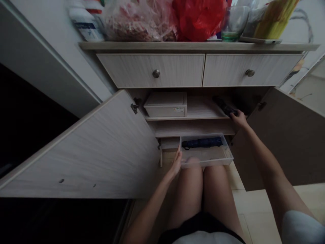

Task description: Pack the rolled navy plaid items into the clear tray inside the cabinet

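Left hand (177, 162) first: fingers lie against the near-left wall of a clear, shallow rectangular plastic tray (213, 154) at the knees, though whether they pinch it I can't tell. Inside, along the far wall, a dark-blue folded fabric umbrella (203, 142) runs side to side. Beyond and rightward, on the cabinet's pale upper shelf (199, 107), a long black bundle (223, 105) slants, far end left, near end right, and the right hand (238, 119), clearly the nearer, is curled around that near end.
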Available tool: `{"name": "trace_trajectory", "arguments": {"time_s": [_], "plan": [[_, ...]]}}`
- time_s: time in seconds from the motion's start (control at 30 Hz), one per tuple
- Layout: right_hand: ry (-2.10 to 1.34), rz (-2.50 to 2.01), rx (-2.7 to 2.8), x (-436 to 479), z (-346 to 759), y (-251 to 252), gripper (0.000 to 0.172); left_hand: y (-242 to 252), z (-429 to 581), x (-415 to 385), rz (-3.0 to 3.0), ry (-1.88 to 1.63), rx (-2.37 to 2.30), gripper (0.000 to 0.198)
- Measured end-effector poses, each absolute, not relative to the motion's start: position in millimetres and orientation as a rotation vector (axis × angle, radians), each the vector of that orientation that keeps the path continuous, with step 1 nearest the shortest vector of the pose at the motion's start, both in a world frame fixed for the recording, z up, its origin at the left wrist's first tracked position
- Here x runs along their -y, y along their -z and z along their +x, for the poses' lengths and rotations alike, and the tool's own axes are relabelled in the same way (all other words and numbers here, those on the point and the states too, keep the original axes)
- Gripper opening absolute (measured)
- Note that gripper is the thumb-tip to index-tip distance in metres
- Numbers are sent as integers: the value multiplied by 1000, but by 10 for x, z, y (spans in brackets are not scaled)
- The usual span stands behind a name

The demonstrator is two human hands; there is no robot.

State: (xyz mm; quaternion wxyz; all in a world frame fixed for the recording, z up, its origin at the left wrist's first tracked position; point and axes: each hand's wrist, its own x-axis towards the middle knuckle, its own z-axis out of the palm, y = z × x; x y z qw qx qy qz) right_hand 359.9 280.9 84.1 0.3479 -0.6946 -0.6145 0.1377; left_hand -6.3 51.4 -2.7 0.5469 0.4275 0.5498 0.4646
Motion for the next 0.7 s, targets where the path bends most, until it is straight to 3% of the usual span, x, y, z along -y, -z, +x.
{"name": "trace_trajectory", "arguments": {"time_s": [0.2,0.33,0.5,0.7], "plan": [[-789,-1209,1994,-2005,3667,-894,66,14,-57,-497,1015,-1107,-1275,87],[-922,-1055,2321,-1573,3569,-1022,57,24,-64,-503,1061,-1117,-1310,83],[-829,-933,2552,-1397,3357,-909,41,37,-55,-514,1087,-1114,-1327,85],[-665,-964,2671,-1465,3136,-615,39,27,-63,-505,1010,-1058,-1324,89]]}}
